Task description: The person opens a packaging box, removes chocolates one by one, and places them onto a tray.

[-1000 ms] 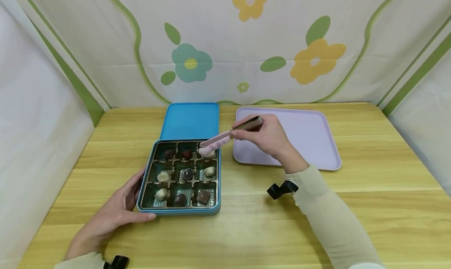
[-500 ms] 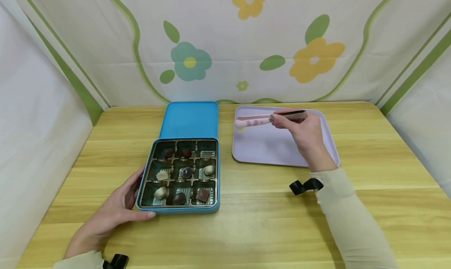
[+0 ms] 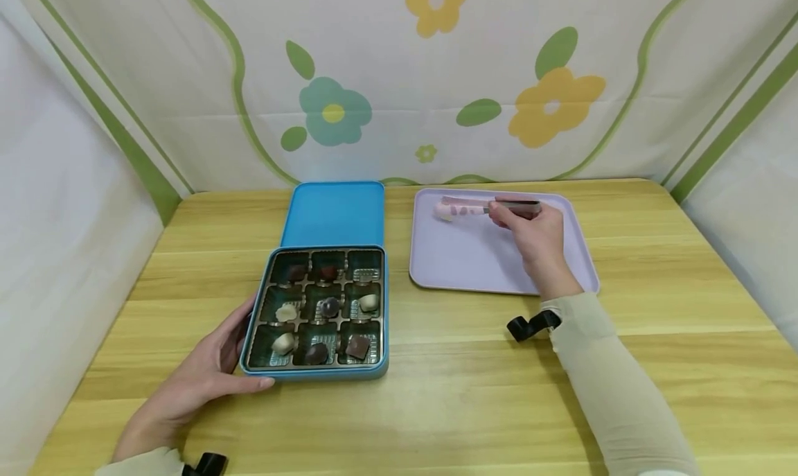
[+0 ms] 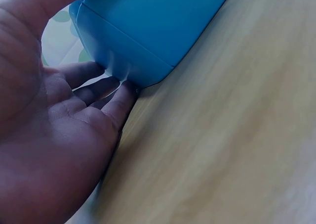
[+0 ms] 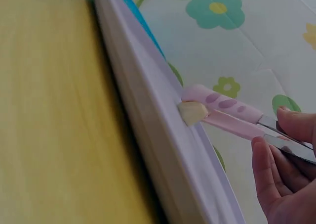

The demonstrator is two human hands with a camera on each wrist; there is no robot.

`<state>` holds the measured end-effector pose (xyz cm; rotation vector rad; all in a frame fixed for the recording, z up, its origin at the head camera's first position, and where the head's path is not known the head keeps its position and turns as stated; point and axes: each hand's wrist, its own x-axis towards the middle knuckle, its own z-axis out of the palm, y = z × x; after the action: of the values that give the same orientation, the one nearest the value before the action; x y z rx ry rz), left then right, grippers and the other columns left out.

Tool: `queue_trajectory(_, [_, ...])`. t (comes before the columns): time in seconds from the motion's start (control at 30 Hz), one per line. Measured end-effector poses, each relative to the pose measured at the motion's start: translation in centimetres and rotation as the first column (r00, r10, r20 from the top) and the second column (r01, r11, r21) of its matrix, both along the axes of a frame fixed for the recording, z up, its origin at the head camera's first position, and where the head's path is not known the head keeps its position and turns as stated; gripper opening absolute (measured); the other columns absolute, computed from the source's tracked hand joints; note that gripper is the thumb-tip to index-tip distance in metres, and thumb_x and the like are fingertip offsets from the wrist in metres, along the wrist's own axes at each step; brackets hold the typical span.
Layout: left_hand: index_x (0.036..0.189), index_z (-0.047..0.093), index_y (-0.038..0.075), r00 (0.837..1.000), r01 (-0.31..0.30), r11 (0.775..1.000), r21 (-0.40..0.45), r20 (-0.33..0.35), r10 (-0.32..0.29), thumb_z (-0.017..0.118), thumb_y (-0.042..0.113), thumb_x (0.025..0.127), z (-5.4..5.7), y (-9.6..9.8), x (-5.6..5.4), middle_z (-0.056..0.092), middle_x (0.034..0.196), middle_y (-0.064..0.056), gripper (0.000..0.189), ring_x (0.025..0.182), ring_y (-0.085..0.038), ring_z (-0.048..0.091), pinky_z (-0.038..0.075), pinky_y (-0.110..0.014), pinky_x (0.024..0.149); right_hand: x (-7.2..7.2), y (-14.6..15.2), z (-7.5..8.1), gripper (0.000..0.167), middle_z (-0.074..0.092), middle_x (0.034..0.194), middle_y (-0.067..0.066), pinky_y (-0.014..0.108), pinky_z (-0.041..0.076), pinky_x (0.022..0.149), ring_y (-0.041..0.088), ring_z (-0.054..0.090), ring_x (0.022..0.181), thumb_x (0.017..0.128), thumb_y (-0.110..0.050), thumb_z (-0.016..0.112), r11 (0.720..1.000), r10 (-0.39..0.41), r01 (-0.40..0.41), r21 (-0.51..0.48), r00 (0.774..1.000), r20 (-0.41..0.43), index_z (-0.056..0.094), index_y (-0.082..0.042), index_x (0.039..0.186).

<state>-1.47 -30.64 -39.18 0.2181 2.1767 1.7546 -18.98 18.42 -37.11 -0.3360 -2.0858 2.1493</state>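
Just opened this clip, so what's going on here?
A person's right hand grips pink tongs, which hold a pale sweet at the lilac tray; whether it touches the tray is unclear. The left hand holds the blue tin by its near left corner. Eight more sweets sit in the tin, and its lid lies open behind it.

Booth-like space — table [image 3: 461, 407], cloth walls [image 3: 399, 67] on three sides

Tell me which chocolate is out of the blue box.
The pale chocolate between the tips of the pink tongs, on or above the lilac tray. The other eight chocolates all sit inside the blue box.
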Motion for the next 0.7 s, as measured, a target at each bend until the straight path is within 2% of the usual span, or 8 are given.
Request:
queue_trajectory(0.1, [0.175,0.013,0.022,1.000,0.004,1.000,0.008,-0.005,-0.004,0.087,-0.005,0.083,-0.2,0.0,0.0,0.012,0.179,-0.023,0.121,0.143,0.016,0.042,0.040,-0.006,0.109,0.0,0.3,0.0,0.044,0.080,0.093,-0.014,0.018,0.062,0.083,0.001,0.076,0.088,0.088,-0.019,0.092,0.994,0.005,-0.008,0.108,1.000,0.028,0.079,-0.001,0.126])
queue_trajectory(0.17, [0.175,0.014,0.022,1.000,0.003,1.000,0.013,-0.009,-0.003,0.087,-0.006,0.083,-0.3,0.0,0.0,0.013,0.179,-0.023,0.121,0.143,0.015,0.042,0.041,-0.006,0.109,0.1,0.7,0.1,0.047,0.080,0.100,-0.015,0.016,0.061,0.082,0.001,0.075,0.093,0.087,-0.025,0.093,0.975,0.012,-0.021,0.222,0.999,0.043,0.079,-0.006,0.127])
queue_trajectory(0.27, [0.175,0.014,0.022,1.000,0.003,1.000,0.017,-0.015,-0.002,0.086,-0.007,0.083,-0.3,-0.1,-0.1,0.014,0.179,-0.022,0.121,0.144,0.014,0.042,0.041,-0.006,0.109,0.1,1.4,0.4,0.047,0.082,0.113,-0.007,0.014,0.055,0.082,0.000,0.069,0.103,0.085,-0.035,0.094,0.910,0.023,-0.050,0.411,0.997,0.070,0.082,-0.012,0.124])
queue_trajectory(0.33, [0.175,0.015,0.021,1.000,0.005,1.000,0.020,-0.022,-0.004,0.086,-0.007,0.082,-0.3,-0.2,-0.1,0.015,0.179,-0.023,0.121,0.144,0.013,0.043,0.041,-0.007,0.109,0.1,1.9,0.7,0.046,0.081,0.121,0.002,0.016,0.051,0.082,0.003,0.065,0.105,0.085,-0.040,0.093,0.853,0.039,-0.079,0.517,0.995,0.088,0.083,-0.014,0.122])
queue_trajectory(0.4, [0.175,0.014,0.021,1.000,0.008,1.000,0.024,-0.027,-0.008,0.086,-0.008,0.082,-0.4,-0.2,-0.2,0.015,0.179,-0.023,0.120,0.144,0.013,0.043,0.042,-0.007,0.109,0.2,2.3,0.8,0.044,0.080,0.124,0.008,0.018,0.048,0.081,0.008,0.062,0.106,0.086,-0.042,0.092,0.793,0.056,-0.103,0.601,0.994,0.096,0.084,-0.014,0.119])
queue_trajectory(0.5, [0.175,0.015,0.020,1.000,0.006,1.000,0.026,-0.029,-0.005,0.086,-0.008,0.082,-0.4,-0.2,-0.1,0.014,0.179,-0.024,0.120,0.144,0.013,0.043,0.041,-0.006,0.109,0.3,2.7,1.1,0.041,0.080,0.122,0.013,0.022,0.046,0.079,0.016,0.063,0.104,0.088,-0.041,0.090,0.722,0.094,-0.132,0.680,0.991,0.093,0.084,-0.012,0.116])
queue_trajectory(0.6, [0.175,0.015,0.020,1.000,0.004,1.000,0.027,-0.029,-0.003,0.086,-0.009,0.082,-0.4,-0.2,-0.1,0.013,0.179,-0.024,0.121,0.144,0.014,0.041,0.040,-0.006,0.110,0.3,2.8,1.1,0.037,0.080,0.121,0.015,0.025,0.047,0.082,0.023,0.067,0.107,0.091,-0.038,0.087,0.676,0.139,-0.152,0.721,0.987,0.077,0.083,-0.011,0.116])
queue_trajectory(0.7, [0.175,0.015,0.021,1.000,0.003,1.000,0.025,-0.027,-0.002,0.086,-0.009,0.082,-0.3,-0.1,-0.1,0.014,0.179,-0.023,0.121,0.145,0.014,0.042,0.040,-0.006,0.110,0.5,2.7,1.0,0.033,0.080,0.121,0.017,0.030,0.047,0.086,0.030,0.069,0.111,0.095,-0.033,0.084,0.649,0.169,-0.147,0.747,0.984,0.047,0.082,-0.008,0.116])
